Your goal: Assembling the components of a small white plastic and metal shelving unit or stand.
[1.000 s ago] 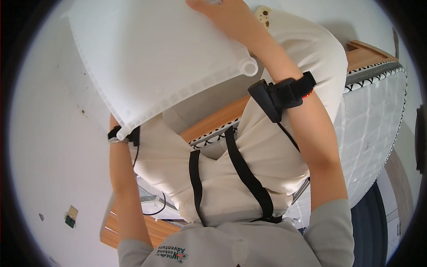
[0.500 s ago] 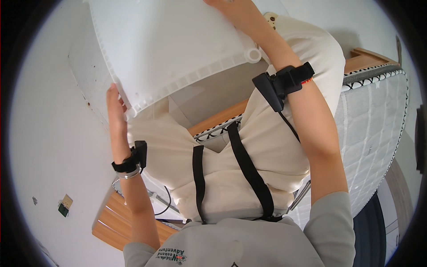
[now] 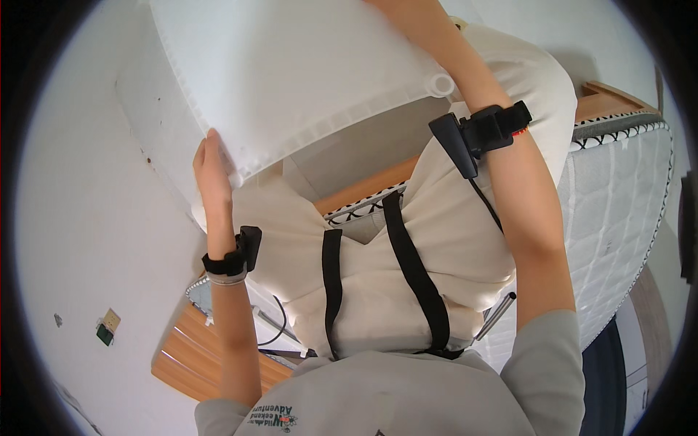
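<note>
A large white plastic panel (image 3: pixel 291 80) with a ribbed edge and a round ring at one corner is tilted above my knees. My left hand (image 3: pixel 213 168) grips its near left corner, with the fingers along the side edge. Over the panel's right side reaches my right hand (image 3: pixel 407 13), cut off by the top of the picture, so its fingers are hidden. Both wrists carry black strapped devices, the left one (image 3: pixel 236 254) and the right one (image 3: pixel 480 134).
A quilted grey mattress (image 3: pixel 611 211) with patterned trim lies on the right, beside a wooden bed edge (image 3: pixel 614 102). On the left stand a white wall (image 3: pixel 80 240) with a socket (image 3: pixel 110 320) and a slatted wooden piece (image 3: pixel 193 352). Beige trousers (image 3: pixel 465 240) cover my spread legs.
The panel has shifted a little to the right, and both my hands have moved right with it. My left hand stays at the same corner.
</note>
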`<state>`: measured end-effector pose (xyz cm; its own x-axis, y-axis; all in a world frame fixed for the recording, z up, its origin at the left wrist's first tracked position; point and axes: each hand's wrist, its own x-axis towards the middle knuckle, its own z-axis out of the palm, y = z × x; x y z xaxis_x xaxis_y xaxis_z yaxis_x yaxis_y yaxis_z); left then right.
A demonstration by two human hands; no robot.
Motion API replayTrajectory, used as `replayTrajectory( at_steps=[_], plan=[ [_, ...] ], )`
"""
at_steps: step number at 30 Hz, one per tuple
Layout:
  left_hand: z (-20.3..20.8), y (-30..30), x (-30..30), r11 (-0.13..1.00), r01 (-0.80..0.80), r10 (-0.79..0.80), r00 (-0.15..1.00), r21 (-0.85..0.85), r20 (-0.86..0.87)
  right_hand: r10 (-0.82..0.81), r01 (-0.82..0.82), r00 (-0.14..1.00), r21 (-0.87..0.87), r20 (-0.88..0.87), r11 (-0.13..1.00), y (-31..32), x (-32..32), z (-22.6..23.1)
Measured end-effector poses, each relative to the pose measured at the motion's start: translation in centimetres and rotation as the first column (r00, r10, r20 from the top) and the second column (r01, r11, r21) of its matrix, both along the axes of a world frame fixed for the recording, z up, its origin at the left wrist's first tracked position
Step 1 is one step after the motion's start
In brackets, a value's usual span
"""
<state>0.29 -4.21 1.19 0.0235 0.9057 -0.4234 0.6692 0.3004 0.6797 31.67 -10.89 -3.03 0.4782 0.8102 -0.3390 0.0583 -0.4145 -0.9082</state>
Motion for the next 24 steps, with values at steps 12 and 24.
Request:
replayTrajectory(
  at_steps=[12, 24],
  plan=[
    [-0.4, -0.6, -0.3, 0.997, -0.077, 0.075, 0.995, 0.028, 0.073, 0.038, -0.035, 0.998, -0.060, 0.047, 0.998, -0.2, -0.6, 0.9],
    [-0.8, 0.8, 0.1, 0.998, -0.011, 0.011, 1.000, 0.059, -0.008, -0.084, 0.080, 0.996, -0.145, -0.021, 0.986, 1.5, 0.2, -1.5]
  ],
)
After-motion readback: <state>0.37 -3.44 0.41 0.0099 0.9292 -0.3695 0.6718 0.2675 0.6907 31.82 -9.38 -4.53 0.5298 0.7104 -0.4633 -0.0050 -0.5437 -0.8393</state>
